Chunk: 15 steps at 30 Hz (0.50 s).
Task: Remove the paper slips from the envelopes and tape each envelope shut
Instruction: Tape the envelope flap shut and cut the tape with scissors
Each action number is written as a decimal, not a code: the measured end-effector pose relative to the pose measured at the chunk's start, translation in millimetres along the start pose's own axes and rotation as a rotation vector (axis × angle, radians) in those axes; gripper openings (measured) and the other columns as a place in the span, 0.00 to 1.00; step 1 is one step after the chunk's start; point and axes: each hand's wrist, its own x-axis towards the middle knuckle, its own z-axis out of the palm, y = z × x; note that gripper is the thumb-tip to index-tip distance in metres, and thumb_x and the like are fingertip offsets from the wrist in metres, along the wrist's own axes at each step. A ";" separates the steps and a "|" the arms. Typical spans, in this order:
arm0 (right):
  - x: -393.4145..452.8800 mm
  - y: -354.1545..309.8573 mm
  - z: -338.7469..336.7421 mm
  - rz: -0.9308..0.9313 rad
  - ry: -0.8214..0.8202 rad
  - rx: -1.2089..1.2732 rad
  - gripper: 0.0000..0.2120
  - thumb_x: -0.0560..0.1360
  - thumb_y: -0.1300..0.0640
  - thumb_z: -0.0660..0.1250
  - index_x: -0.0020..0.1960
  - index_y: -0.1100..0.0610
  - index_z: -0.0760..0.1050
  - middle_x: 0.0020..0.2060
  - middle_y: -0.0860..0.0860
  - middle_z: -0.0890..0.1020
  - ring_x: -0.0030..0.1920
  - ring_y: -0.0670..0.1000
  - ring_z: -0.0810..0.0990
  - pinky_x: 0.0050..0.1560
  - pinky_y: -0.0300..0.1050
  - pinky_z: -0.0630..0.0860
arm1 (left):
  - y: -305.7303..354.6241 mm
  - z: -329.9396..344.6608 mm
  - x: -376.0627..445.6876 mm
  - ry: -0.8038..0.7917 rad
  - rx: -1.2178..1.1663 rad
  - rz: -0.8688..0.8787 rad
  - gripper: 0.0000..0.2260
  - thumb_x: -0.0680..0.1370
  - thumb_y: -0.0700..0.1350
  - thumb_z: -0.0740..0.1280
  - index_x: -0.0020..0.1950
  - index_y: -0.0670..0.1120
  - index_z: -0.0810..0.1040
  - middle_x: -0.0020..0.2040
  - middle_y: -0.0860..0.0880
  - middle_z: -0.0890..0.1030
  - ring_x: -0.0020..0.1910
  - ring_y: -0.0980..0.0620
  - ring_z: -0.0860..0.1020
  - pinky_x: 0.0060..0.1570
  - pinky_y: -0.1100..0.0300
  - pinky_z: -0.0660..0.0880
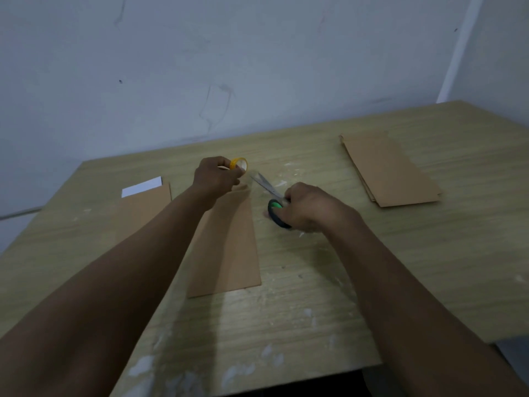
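My left hand [216, 179] is out over the pale wood-grain surface [329, 296], its fingers [229, 174] curled round a small roll of clear tape with a yellow core [240, 164], held just above the far end of a long brown paper envelope [229, 247]. That envelope lies flat in front of me, between my two forearms, its near short edge towards me.

My right hand [310, 209] grips a pair of scissors with green and black handles [276, 212]; my fingers are closed through and round the handle loops, and the steel blades [264, 184] point away and to the left, towards the tape roll. A thin clear strip seems to run from the roll towards the blades, though it is too faint to be sure, and I cannot tell whether the blades are parted.

To the left, partly behind my left forearm, lies a second brown envelope [148, 207] with a white paper slip [141, 187] showing at its far end. Well apart on the right sits a neat stack of brown envelopes [392, 170]. White smears and flecks mark the surface, and a scuffed pale wall [229, 67] rises behind it.
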 end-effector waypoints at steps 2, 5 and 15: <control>-5.6 -0.1 -0.5 -0.002 -0.056 -0.012 0.22 0.75 0.41 0.68 0.55 0.59 0.76 0.42 0.54 0.81 0.39 0.52 0.81 0.31 0.40 0.71 | 0.3 -2.0 0.3 -0.010 -0.004 -0.014 0.06 0.75 0.43 0.75 0.46 0.42 0.80 0.45 0.41 0.84 0.36 0.53 0.83 0.34 0.61 0.78; -12.7 -1.8 -4.2 -0.001 -0.126 -0.053 0.24 0.72 0.38 0.71 0.54 0.58 0.77 0.43 0.53 0.82 0.40 0.51 0.80 0.36 0.41 0.72 | -0.5 -3.5 0.0 -0.025 0.001 -0.031 0.06 0.76 0.43 0.74 0.48 0.42 0.80 0.47 0.41 0.84 0.38 0.52 0.83 0.37 0.60 0.78; -13.8 -1.7 -11.9 0.026 -0.138 -0.109 0.22 0.73 0.43 0.71 0.58 0.59 0.76 0.47 0.54 0.82 0.46 0.53 0.81 0.42 0.43 0.77 | -0.1 4.2 7.5 0.027 -0.021 -0.027 0.06 0.77 0.44 0.73 0.43 0.45 0.78 0.44 0.41 0.84 0.38 0.51 0.83 0.34 0.63 0.78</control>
